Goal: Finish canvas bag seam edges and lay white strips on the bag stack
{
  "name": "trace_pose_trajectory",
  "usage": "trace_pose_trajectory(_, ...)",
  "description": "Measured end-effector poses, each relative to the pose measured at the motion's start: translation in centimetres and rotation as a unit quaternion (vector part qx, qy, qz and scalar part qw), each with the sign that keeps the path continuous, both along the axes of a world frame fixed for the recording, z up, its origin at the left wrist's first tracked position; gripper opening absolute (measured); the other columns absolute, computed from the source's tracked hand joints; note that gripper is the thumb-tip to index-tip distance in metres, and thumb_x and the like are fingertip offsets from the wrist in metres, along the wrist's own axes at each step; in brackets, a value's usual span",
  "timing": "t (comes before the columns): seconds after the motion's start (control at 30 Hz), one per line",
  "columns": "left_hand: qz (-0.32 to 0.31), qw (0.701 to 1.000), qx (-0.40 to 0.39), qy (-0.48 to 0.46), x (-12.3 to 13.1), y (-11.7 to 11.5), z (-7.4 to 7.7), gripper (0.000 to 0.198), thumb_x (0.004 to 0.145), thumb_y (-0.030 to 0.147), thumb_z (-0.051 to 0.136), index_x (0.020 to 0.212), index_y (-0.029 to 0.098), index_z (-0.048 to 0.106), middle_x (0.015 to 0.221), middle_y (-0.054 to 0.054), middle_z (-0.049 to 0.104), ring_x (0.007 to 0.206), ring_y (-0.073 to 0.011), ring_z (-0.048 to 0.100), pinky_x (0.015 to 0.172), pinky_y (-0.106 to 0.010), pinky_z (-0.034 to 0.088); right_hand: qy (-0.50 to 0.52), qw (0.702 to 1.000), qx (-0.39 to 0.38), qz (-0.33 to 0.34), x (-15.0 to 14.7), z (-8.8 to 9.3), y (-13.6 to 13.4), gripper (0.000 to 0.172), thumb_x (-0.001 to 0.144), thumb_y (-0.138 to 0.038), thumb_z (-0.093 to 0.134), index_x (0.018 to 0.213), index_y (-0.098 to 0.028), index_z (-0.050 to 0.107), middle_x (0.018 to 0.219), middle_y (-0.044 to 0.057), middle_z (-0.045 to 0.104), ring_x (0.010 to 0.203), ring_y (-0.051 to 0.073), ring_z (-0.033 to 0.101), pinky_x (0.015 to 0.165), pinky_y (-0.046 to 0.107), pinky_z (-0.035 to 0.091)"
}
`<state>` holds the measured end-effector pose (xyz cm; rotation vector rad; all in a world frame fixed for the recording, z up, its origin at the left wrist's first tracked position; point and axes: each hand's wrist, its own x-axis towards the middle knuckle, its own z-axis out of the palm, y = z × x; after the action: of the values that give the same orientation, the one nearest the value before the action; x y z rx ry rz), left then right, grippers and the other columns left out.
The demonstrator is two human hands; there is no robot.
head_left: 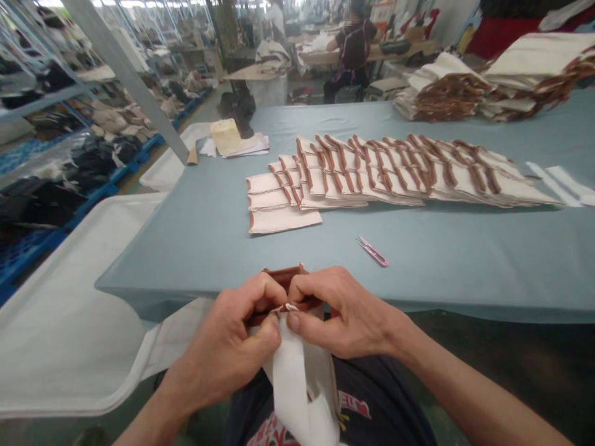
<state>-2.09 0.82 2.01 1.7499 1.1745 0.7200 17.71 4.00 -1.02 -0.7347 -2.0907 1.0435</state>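
Note:
Both hands work close together at the table's near edge, over my lap. My left hand is closed, thumb and fingers pinching the brown-edged rim of a cream fabric piece. From the other side my right hand pinches the same rim, its fingertips almost touching the left ones. A white strip hangs down from between the thumbs, its lower end folded. Part of the brown lining shows beyond the fingers. What lies right under the fingertips is hidden.
Pink thread snips lie on the blue-covered table. Behind them runs a row of overlapping cream pieces with brown edges. White strips lie at right, taller stacks behind. White trays stand at left; a person sits farther back.

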Motion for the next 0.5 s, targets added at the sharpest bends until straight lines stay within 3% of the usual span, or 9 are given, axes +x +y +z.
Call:
trace_pose_trajectory(0.2, -0.003, 0.991, 0.136, 0.004, -0.6, 0.3, -2.1, 0.025, 0.082, 0.001, 0.048, 0.089, 0.022, 0.062, 0.072, 0.009, 0.064, 0.058, -0.0048, 0.056, 0.053, -0.012, 0.042, -0.006, 0.997, -0.054, -0.058, -0.8, -0.7, -0.5, 0.016, 0.079, -0.018, 0.054, 0.067, -0.021, 0.044, 0.061, -0.007, 0.041, 0.056, 0.009, 0.036, 0.059, 0.026, 0.026)
trace_pose_trajectory(0.3, -0.015, 0.975, 0.223, 0.002, -0.7, 0.6, -3.3, 0.031, 0.084, -0.001, 0.048, 0.097, 0.023, 0.062, 0.079, 0.007, 0.069, 0.065, -0.0056, 0.062, 0.060, -0.013, 0.045, 0.038, 0.985, -0.148, -0.078, -1.3, -1.5, -1.1, 0.014, 0.079, -0.023, 0.054, 0.067, -0.021, 0.047, 0.060, -0.007, 0.041, 0.056, 0.009, 0.036, 0.057, 0.024, 0.028)
trace_pose_trajectory(0.5, -0.097, 0.947, 0.302, -0.045, -1.1, 1.3, -5.7, 0.036, 0.086, 0.001, 0.049, 0.111, 0.024, 0.059, 0.079, -0.001, 0.071, 0.067, -0.0132, 0.067, 0.062, -0.023, 0.051, 0.181, 0.897, -0.403, -0.033, -1.7, -2.9, -2.2, 0.025, 0.079, -0.043, 0.062, 0.074, -0.019, 0.053, 0.064, -0.005, 0.044, 0.055, 0.009, 0.034, 0.048, 0.021, 0.027)
